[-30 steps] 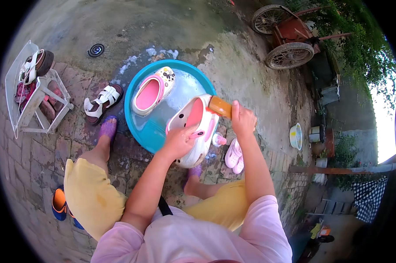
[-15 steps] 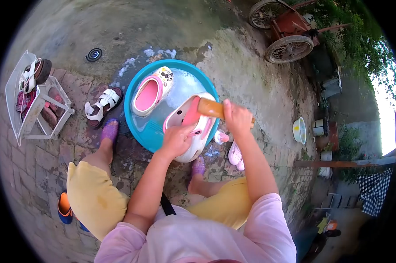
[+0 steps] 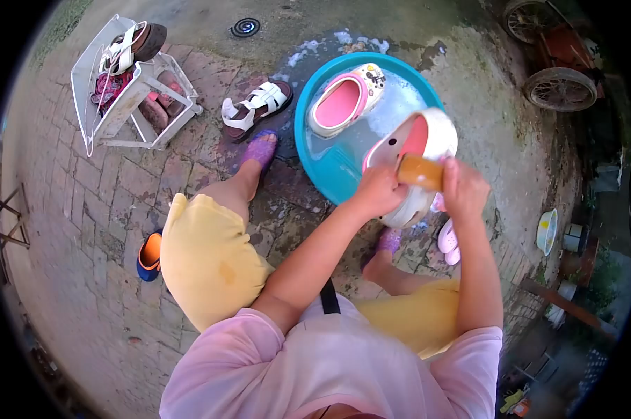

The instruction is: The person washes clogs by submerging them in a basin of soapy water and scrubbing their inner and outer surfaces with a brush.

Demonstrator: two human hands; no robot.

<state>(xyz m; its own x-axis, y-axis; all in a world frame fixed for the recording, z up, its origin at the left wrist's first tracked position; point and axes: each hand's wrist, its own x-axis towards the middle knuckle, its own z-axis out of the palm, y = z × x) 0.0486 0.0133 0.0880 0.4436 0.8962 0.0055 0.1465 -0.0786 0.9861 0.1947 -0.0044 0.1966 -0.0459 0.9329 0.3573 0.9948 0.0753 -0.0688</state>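
Over the right edge of a blue basin (image 3: 322, 179) is a white clog with a pink inside (image 3: 441, 133). My left hand (image 3: 380, 190) grips its near-left side, the fingers wrapped round the strap area. Closed round an orange-brown brush (image 3: 420, 172), my right hand (image 3: 467, 187) holds it against the strap side of the clog; the bristles are hidden. Inside the basin, a second white clog with pink lining (image 3: 340, 105) rests in soapy water, left of the held one.
White sandals (image 3: 258, 108) lie left of the basin, beside a white rack (image 3: 123, 108) of shoes. Pale pink clogs (image 3: 448, 241) stand at the right. A blue-orange shoe (image 3: 150, 257) is by my knee. Farther off are a cart (image 3: 560, 52) and a small tub (image 3: 547, 232).
The view has turned, shifting the basin rightwards in the picture. The brush has moved from the clog's opening to its strap side, nearer my left hand, and the clog is tilted differently.
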